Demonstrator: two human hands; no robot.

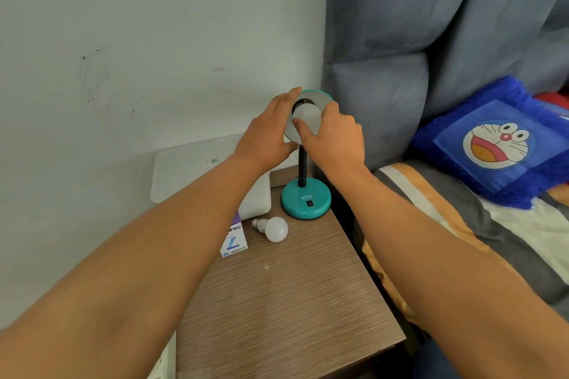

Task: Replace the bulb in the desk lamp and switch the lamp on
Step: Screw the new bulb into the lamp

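Bedside: hands (334,135) around lamp's bulb (306,115).

The left hand (271,129) hides the lamp shade's (320,98) left rim.

Pale wall (123,24), wooden nightstand (286,301), grey headboard (400,24).
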